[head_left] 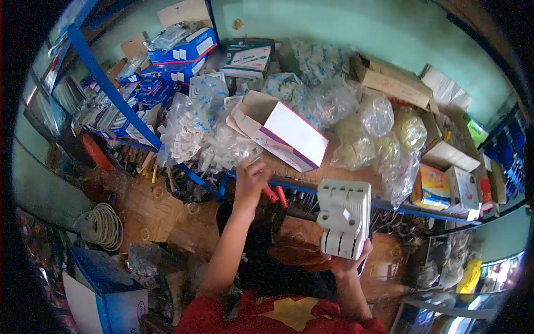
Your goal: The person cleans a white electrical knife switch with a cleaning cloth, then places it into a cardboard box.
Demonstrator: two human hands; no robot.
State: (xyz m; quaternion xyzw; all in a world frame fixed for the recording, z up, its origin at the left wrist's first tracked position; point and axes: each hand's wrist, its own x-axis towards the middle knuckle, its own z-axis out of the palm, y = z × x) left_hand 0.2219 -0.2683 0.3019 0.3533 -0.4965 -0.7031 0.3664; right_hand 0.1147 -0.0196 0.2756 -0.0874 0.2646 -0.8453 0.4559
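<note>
My right hand (351, 260) grips an off-white electrical switch block (344, 217) from below and along its right side. The block is held upright, with slots along its top and several rounded covers at its lower end. Over the shelf's front edge, my left hand (251, 179) is raised with its fingers loosely apart and nothing seen in them. Just beyond that hand lie clear bags of small white plastic fittings (214, 147). An open white and purple cardboard box (292, 136) lies tilted on the shelf, to the right of it. Red handles (276, 196) show beside my left wrist.
The blue-framed shelf (130, 114) carries blue boxes (183, 50), a green box (248, 58) and bags of clear, yellowish round items (356, 142). More cartons (396, 83) stand at the right. A cable coil (105, 227) and a blue-white carton (108, 289) are at the lower left.
</note>
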